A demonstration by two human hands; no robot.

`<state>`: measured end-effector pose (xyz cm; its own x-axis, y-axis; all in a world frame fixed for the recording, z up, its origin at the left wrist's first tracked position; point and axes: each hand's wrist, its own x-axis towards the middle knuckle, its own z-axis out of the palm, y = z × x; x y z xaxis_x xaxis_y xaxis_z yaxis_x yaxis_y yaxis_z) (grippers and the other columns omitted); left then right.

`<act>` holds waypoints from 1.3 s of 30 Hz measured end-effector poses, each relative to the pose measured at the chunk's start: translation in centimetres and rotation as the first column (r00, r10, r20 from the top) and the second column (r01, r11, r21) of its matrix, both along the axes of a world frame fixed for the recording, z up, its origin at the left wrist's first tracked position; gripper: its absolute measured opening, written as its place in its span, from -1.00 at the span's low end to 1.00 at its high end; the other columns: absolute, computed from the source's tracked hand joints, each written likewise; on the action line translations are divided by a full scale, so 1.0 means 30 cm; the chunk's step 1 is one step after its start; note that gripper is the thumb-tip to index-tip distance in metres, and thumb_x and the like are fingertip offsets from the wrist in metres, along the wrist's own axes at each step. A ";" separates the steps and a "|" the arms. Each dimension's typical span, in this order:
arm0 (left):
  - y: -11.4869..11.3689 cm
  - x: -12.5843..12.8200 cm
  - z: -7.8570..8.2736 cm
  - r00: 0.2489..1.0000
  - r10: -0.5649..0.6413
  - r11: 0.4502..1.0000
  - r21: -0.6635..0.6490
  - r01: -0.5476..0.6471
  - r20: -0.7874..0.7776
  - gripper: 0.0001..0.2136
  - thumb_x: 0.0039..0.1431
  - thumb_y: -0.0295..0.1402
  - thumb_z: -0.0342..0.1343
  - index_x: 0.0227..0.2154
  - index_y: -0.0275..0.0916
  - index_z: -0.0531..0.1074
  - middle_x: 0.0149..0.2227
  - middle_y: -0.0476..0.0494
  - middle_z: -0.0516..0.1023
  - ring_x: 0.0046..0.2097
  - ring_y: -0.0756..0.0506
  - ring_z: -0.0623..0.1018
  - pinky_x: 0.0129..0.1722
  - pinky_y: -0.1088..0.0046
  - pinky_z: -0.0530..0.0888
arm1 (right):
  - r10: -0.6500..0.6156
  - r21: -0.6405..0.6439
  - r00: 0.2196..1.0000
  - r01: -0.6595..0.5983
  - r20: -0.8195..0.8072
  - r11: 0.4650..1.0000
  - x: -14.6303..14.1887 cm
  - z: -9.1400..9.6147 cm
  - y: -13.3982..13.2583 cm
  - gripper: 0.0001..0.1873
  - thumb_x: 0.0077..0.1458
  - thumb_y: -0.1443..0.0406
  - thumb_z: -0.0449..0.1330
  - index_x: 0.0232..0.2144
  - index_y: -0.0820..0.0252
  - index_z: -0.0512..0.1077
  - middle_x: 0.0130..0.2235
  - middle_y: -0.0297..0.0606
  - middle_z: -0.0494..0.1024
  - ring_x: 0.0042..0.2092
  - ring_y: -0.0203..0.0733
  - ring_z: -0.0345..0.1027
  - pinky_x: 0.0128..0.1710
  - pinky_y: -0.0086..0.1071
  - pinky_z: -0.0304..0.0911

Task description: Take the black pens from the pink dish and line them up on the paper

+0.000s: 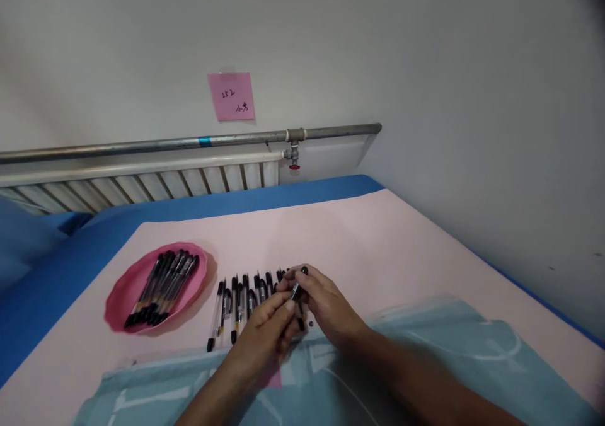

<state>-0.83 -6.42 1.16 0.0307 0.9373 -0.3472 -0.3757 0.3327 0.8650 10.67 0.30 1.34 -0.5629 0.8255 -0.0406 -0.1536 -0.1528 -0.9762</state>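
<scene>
A pen (pixel 295 290) with a black top and a clear barrel is held between my two hands, in front of me. My left hand (pixel 269 326) pinches its lower part with thumb and fingers. At the upper end, the fingers of my right hand (pixel 326 303) close around it near the black tip. Partly behind my hands, several uncapped pens (pixel 235 309) and loose pen caps (pixel 251 300) lie in a row on the pink surface. My fingers hide the right end of that row and much of the held pen.
To the left, a pink scalloped dish (pixel 111 309) holds a bundle of several capped pens (pixel 165 284). A light blue cloth (pixel 425 356) covers the near edge of the pink sheet (pixel 359 243). A radiator (pixel 174 183) and a metal pipe (pixel 246 138) run along the back wall.
</scene>
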 end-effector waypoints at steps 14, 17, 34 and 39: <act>-0.005 -0.001 0.017 0.997 -0.076 0.996 -0.059 0.074 -0.021 -0.66 -0.02 -0.06 0.09 -0.31 -0.22 0.35 -0.73 0.21 0.07 -0.73 0.16 0.00 -0.78 0.66 -0.05 | -0.128 -0.011 0.992 0.128 0.001 0.992 0.009 0.014 0.025 -0.73 0.07 0.10 0.04 -0.38 0.16 0.35 -0.39 -0.28 0.49 -0.34 -0.24 0.35 -0.33 -0.38 0.23; -0.007 -0.010 0.008 0.996 -0.083 0.993 -0.080 0.081 -0.020 -0.66 -0.02 -0.10 0.12 -0.26 -0.24 0.39 -0.71 0.20 0.06 -0.71 0.16 -0.02 -0.76 0.65 -0.09 | -0.275 -0.041 0.955 0.272 -0.115 0.962 0.028 0.020 0.072 -0.78 0.02 0.14 0.08 -0.35 0.18 0.32 -0.41 -0.27 0.48 -0.31 -0.21 0.36 -0.28 -0.34 0.24; -0.007 -0.026 -0.021 0.878 0.118 0.977 0.212 -0.019 -0.464 -0.71 0.09 -0.15 0.00 -0.24 -0.20 0.45 -0.41 -0.04 0.48 -0.33 -0.06 0.42 -0.31 0.49 0.33 | -0.133 0.201 0.969 0.090 0.210 0.975 0.020 0.031 0.027 -0.85 -0.04 0.23 0.16 -0.55 0.18 0.38 -0.62 -0.43 0.31 -0.54 -0.36 0.15 -0.57 -0.48 0.06; -0.007 -0.015 -0.001 0.955 0.145 0.981 0.164 -0.105 -0.257 -0.76 -0.02 -0.15 0.13 -0.40 -0.23 0.43 -0.47 -0.01 0.44 -0.43 0.03 0.39 -0.44 0.59 0.32 | -0.104 0.151 0.982 0.080 0.158 0.985 0.021 0.025 0.025 -0.86 -0.06 0.23 0.18 -0.53 0.19 0.38 -0.60 -0.43 0.32 -0.53 -0.37 0.16 -0.55 -0.48 0.09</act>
<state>-1.27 -6.63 1.13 -0.1646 0.9690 -0.1843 -0.1546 0.1592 0.9751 11.29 1.03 2.09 -0.4798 0.8774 -0.0043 0.0044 -0.0025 -1.0000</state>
